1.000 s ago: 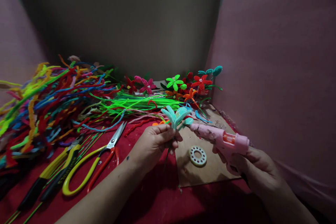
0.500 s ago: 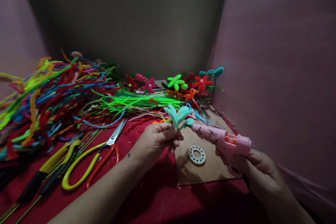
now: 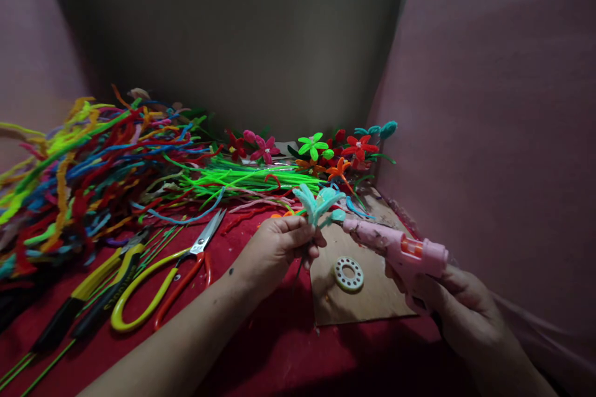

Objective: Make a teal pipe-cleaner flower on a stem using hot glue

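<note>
My left hand (image 3: 284,245) is closed, pinching a pale turquoise pipe-cleaner flower (image 3: 311,205) by its stem, with the petals spread upward. A small turquoise bud (image 3: 338,215) sticks out at the flower's right side. In my right hand (image 3: 459,304) is a pink hot glue gun (image 3: 400,245), gripped by its handle. Its dark nozzle points left and lies right by the bud; whether they touch I cannot tell. Below, a round disc with a ring of holes (image 3: 339,281) rests on a brown board (image 3: 382,304).
Scissors (image 3: 200,248) with yellow and red handles and yellow-black pliers (image 3: 100,288) lie at the left. Behind them is a heap of coloured pipe cleaners (image 3: 88,167). Green stems (image 3: 251,177) and finished flowers (image 3: 358,147) line the back. A pink wall (image 3: 488,124) stands at the right.
The glue gun has shifted slightly right, its nozzle drawing back a little from the bud's middle. The left hand and flower hold almost the same position.
</note>
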The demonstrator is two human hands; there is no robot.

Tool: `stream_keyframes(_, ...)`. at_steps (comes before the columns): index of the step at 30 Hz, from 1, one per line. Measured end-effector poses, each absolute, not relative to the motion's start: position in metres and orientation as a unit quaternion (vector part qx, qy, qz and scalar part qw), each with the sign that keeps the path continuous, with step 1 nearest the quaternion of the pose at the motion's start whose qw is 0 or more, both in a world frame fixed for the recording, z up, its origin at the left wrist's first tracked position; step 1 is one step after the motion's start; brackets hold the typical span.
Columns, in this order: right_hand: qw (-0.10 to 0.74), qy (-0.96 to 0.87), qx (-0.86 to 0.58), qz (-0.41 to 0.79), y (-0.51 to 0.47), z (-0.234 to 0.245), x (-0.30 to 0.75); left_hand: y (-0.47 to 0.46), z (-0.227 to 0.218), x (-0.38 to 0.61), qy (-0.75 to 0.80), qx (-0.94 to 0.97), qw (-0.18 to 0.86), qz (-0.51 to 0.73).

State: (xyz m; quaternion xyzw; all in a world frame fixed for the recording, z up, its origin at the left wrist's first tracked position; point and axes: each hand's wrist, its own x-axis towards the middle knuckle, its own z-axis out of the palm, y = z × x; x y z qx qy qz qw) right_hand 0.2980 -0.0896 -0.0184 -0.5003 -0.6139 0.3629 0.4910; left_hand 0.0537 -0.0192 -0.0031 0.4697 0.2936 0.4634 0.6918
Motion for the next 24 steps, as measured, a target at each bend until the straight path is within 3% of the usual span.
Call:
stream_keyframes(16,0.56,-0.534,-0.547,0.319,-0.087,-0.026,0.321,-0.016,0.0,0.051,0.284,0.4,0.713,0.5)
stream_keyframes(24,0.552,-0.561,-0.521,0.331,-0.099,-0.019,0.318,-0.016,-0.002,0.052,0.284,0.399,0.716,0.497)
